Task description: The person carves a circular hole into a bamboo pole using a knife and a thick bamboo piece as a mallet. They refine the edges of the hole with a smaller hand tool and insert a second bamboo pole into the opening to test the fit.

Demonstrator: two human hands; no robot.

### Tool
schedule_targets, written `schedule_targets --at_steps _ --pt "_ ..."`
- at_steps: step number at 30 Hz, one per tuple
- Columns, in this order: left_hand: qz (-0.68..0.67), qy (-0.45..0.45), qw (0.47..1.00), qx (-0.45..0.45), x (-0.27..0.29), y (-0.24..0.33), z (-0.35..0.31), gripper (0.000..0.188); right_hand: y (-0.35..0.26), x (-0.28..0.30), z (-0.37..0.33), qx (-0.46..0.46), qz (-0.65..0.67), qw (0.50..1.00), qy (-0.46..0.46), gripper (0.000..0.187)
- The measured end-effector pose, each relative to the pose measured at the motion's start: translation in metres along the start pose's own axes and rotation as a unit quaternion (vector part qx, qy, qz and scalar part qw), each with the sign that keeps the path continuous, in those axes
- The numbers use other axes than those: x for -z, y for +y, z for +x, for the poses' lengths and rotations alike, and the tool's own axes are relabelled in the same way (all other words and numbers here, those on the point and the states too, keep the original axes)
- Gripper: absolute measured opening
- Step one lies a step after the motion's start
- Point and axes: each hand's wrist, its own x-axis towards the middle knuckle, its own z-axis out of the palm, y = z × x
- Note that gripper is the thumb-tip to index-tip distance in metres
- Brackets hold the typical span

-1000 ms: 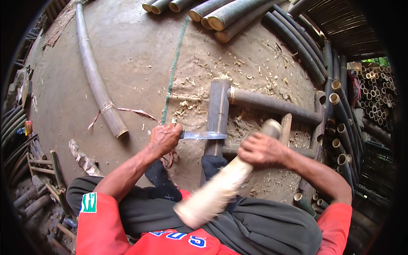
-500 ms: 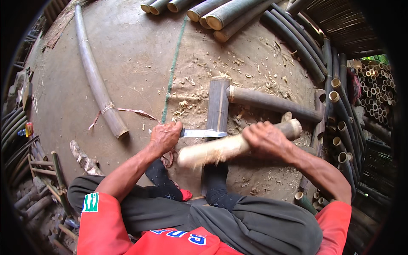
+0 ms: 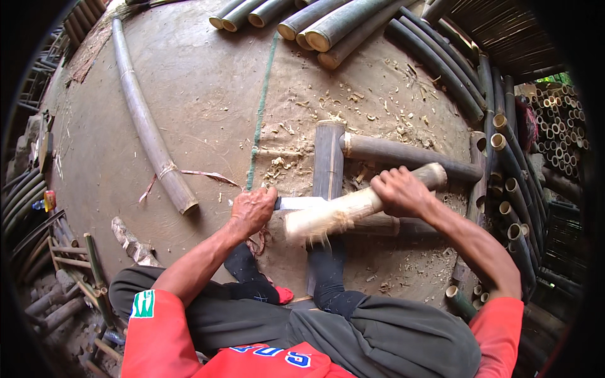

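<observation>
My left hand (image 3: 253, 209) is closed around the handle of a knife (image 3: 299, 203), its blade reaching rightward toward a dark bamboo piece (image 3: 328, 160) between my feet. In my right hand (image 3: 403, 192) I grip a pale, thick bamboo club (image 3: 343, 211) near its far end. The club slants down to the left, its battered, frayed end nearest me. It covers the blade's tip in this view, so I cannot tell whether they touch. A bamboo pole (image 3: 409, 153) butts against the right side of the dark piece.
Pale shavings (image 3: 280, 167) litter the brown ground sheet. A long bamboo pole (image 3: 151, 120) lies at left. Several dark bamboo poles (image 3: 353, 25) are piled at the far side, more (image 3: 512, 151) along the right. A short bamboo piece (image 3: 378, 225) lies behind the club.
The club has shifted a little to the right and now overlaps the knife's tip. Both hands keep their grips; the whole view has shifted slightly.
</observation>
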Motion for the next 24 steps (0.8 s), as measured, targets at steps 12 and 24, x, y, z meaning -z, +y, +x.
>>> schedule_targets --at_steps 12,24 --pt "0.018 0.006 1.0 0.002 -0.003 -0.005 -0.004 0.014 -0.015 0.006 0.007 -0.005 -0.041 0.998 -0.039 0.035" --pt "0.018 0.018 1.0 0.0 -0.016 -0.01 -0.002 0.012 -0.029 0.019 0.011 0.159 -0.045 0.984 0.069 0.029"
